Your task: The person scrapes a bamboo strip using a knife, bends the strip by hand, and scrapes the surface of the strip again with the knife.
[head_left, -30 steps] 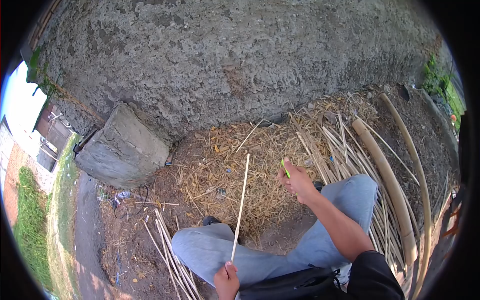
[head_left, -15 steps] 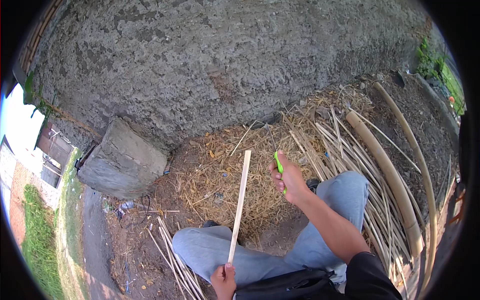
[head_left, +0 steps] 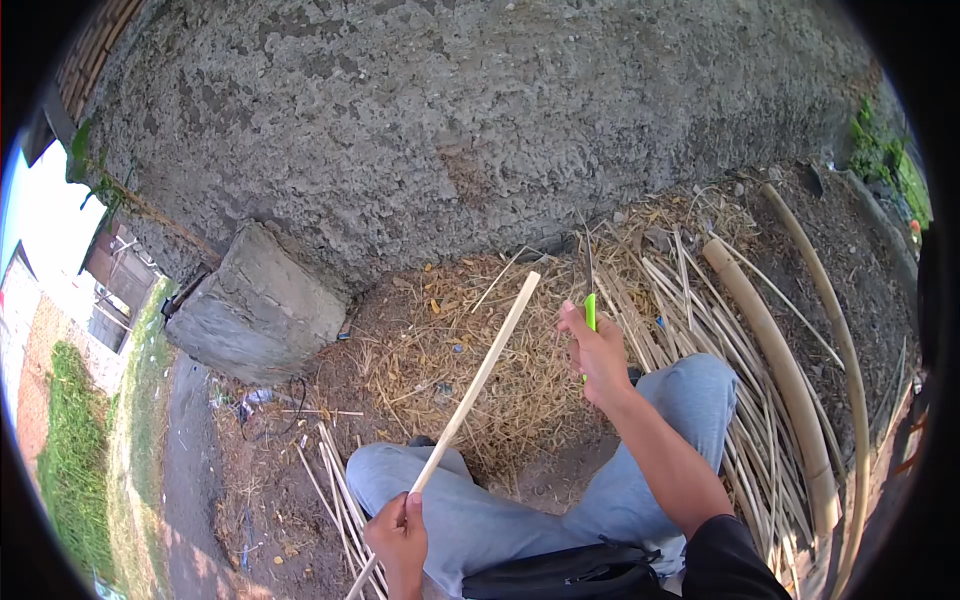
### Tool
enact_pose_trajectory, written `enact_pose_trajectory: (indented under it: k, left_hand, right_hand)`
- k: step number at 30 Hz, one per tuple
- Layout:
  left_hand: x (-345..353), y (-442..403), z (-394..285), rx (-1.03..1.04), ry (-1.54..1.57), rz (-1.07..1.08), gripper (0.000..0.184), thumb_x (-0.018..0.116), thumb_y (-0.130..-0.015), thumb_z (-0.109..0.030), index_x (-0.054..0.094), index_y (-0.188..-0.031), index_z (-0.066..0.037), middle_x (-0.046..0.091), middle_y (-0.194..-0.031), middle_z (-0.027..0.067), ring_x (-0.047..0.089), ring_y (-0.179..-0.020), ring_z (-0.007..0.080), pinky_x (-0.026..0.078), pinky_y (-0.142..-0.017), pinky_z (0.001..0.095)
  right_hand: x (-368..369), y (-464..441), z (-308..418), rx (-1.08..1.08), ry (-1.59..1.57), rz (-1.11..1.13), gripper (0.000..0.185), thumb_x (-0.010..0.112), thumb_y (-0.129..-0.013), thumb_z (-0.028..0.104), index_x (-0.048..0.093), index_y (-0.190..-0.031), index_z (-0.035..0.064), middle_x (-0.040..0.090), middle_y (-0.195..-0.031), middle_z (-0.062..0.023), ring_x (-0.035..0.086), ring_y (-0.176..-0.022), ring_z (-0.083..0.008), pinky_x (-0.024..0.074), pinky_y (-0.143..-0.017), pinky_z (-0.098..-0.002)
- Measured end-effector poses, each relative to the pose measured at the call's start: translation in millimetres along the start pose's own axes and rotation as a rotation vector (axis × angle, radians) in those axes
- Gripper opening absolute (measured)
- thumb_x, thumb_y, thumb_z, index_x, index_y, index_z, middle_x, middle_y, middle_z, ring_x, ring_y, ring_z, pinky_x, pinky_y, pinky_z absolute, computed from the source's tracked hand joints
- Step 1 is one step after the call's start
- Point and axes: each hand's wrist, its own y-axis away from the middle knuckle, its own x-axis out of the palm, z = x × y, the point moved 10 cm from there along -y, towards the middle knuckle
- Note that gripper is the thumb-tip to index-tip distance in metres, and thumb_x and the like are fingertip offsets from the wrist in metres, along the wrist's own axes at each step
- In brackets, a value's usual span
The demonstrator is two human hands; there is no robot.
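My left hand (head_left: pixel 399 540) is closed round a pale bamboo strip (head_left: pixel 478 382), which slants up and to the right from above my left leg, its upper end over the straw. A short piece of the strip sticks out below the hand. In my right hand (head_left: pixel 598 352) is a knife (head_left: pixel 590 312) with a bright green handle, its thin dark blade pointing up towards the wall. Knife and strip are apart, the knife to the right of the strip's upper end.
A rough grey wall (head_left: pixel 480 130) rises ahead. A stone block (head_left: pixel 262 305) stands at the left. Split strips (head_left: pixel 715 350) and a thick bamboo piece (head_left: pixel 775 375) lie at the right. More strips (head_left: pixel 340 490) lie left of my knee. Straw shavings (head_left: pixel 480 350) cover the ground between.
The strip has tilted to the right, and my left hand has moved left and down with it. The knife now points nearly straight up, and my right hand has shifted slightly right since half a second ago.
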Motion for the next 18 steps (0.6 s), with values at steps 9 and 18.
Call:
enact_pose_trajectory:
  k: [9,18]
  left_hand:
    - [-7,-108,-108,0.506,-0.039,0.115,0.016,0.073,-0.083,-0.018,0.07,-0.088,-0.003,0.063,-0.08,0.0099,0.06,-0.06,0.0271,0.044,-0.055,0.0354]
    - [52,-172,-147,0.647,0.064,0.085,0.018,0.074,-0.081,-0.02,0.074,-0.094,-0.008,0.061,-0.086,0.003,0.06,-0.063,0.0232,0.045,-0.058,0.0357]
  right_hand:
    - [-56,-17,74,-0.2,-0.222,-0.189,0.032,0.066,-0.093,0.037,0.062,-0.102,0.0062,0.061,-0.079,0.0009,0.029,-0.044,-0.0005,0.0242,-0.04,-0.0199]
    - [-76,-23,92,-0.249,-0.377,-0.203,0.024,0.059,-0.097,0.031,0.058,-0.105,0.0088,0.064,-0.099,-0.0039,0.034,-0.048,-0.0012,0.0257,-0.04,-0.0185]
